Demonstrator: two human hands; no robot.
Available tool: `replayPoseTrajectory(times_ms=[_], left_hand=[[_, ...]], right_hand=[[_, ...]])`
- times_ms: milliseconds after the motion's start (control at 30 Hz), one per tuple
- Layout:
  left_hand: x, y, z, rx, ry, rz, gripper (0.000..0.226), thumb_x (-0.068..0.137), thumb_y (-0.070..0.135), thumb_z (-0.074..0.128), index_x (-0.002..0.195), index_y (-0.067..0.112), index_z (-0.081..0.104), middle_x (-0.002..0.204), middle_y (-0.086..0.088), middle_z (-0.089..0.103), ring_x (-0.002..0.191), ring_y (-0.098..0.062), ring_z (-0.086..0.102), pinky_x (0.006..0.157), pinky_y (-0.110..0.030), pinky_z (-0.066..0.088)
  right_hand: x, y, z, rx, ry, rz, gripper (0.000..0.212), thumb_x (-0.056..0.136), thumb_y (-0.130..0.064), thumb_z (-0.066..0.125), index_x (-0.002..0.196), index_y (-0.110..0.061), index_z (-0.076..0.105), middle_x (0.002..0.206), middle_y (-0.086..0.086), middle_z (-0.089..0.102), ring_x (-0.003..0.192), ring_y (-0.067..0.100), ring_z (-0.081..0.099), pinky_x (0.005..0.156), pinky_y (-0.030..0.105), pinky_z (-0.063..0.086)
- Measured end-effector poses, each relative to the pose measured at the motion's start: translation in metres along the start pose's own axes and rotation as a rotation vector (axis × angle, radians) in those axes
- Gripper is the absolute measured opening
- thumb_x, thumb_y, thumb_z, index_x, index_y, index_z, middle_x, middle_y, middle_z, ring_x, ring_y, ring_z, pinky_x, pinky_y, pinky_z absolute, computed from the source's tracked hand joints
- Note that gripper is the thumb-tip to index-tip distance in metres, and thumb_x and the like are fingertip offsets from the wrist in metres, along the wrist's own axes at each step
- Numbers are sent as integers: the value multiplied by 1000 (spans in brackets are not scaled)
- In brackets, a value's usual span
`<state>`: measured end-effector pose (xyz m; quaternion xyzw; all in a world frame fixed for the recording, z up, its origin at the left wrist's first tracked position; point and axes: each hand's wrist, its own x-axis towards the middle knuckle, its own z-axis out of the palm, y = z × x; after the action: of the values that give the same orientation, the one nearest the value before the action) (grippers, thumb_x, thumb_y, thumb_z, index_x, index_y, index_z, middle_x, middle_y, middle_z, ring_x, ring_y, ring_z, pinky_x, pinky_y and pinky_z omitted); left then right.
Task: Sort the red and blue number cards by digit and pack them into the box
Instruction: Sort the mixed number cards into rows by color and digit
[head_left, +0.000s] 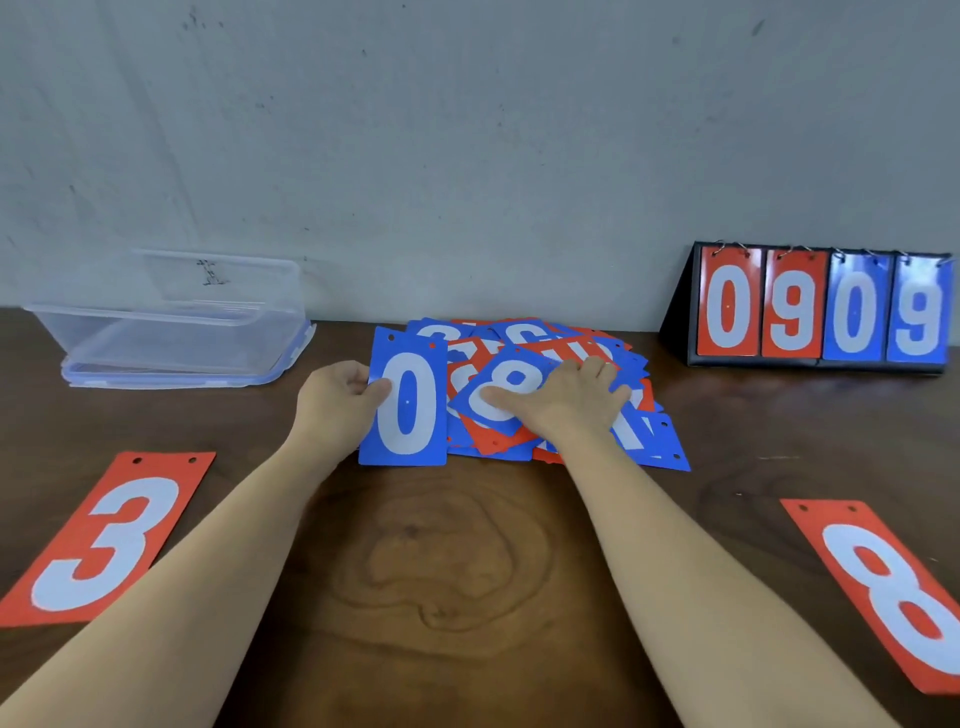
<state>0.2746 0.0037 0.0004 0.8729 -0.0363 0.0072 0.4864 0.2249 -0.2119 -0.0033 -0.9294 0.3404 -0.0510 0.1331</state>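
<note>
A: What's at the left of your frame?

B: Lower left, a red 3 card (104, 540) lies flat on the counter (457, 571). Above it, the clear box (171, 332) stands open by the wall.

A: And your hands?

B: Centre frame, your left hand (337, 395) pinches a blue 0 card (408, 405) by its left edge. Beside it your right hand (571, 400) lies spread, pressing a blue 8 card (498, 400) atop the pile of cards (571, 345). Far right, a scoreboard (821, 306) reads 0909. Lower right lies a red 8 card (893, 587).

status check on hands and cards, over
Left hand pinches blue 0 card. Right hand presses blue 8 card on the pile. Box far left, no cards in it yet.
</note>
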Motion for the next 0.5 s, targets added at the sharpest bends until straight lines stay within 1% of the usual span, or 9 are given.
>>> replayPoseTrajectory(times_ms=[33,100,200,233,267,333,367,433,500], left_hand=[[-1,0,-1,4,-2,-1,21,95,31,62,92,10,62,95,-6,68,93,-25,67,83,-48,58],[-3,-1,-2,9,-6,-1,22,95,32,62,92,11,62,94,-3,68,93,-23,67,82,-47,58],[-5,-3,-6,15,-12,12,24,95,32,61,94,9,62,96,-3,68,93,-22,67,80,-44,59],[-6,-4,-7,11,-13,12,23,95,32,61,93,9,62,96,-3,68,93,-22,67,80,-43,59],[-6,-5,-8,1,-15,8,22,95,32,61,94,9,62,97,-4,68,94,-22,67,79,-42,59],[-6,-6,-11,-29,-7,1,22,95,31,61,96,9,63,100,-5,69,96,-23,67,79,-40,58],[-6,-5,-12,-41,-3,3,22,95,30,61,98,8,64,101,-5,70,96,-23,67,78,-40,58],[-6,-3,-13,-61,-3,10,22,95,31,61,99,9,64,101,-5,70,96,-23,68,77,-40,58],[-8,2,-11,-84,-8,7,20,95,32,62,98,12,62,101,-4,70,95,-24,68,76,-40,58]], right_hand=[[-2,-4,1,-9,-20,10,115,60,-92,50,142,-12,38,150,11,29,141,31,18,113,53,15],[1,-6,-1,46,-51,35,114,65,-84,58,147,-12,27,155,12,21,145,32,11,114,53,12],[1,-2,-4,178,-51,64,98,72,-68,68,145,-15,30,154,13,23,144,33,14,114,52,16],[-1,0,-4,202,-18,65,86,75,-61,70,140,-16,37,150,12,30,142,33,20,112,50,19],[-2,4,-3,217,34,67,67,80,-53,69,131,-19,45,143,10,39,137,32,26,109,49,23],[-4,16,-4,291,151,74,21,90,-38,60,103,-22,54,121,3,56,125,28,38,101,45,27],[-3,25,-6,366,190,89,9,92,-32,55,91,-23,54,106,-1,59,116,26,44,97,43,27],[-2,44,-15,586,197,128,15,91,-26,53,80,-15,56,86,0,60,97,26,53,90,39,29],[-3,60,-31,896,173,152,16,89,-22,58,79,-9,60,87,5,66,88,25,61,91,41,43]])
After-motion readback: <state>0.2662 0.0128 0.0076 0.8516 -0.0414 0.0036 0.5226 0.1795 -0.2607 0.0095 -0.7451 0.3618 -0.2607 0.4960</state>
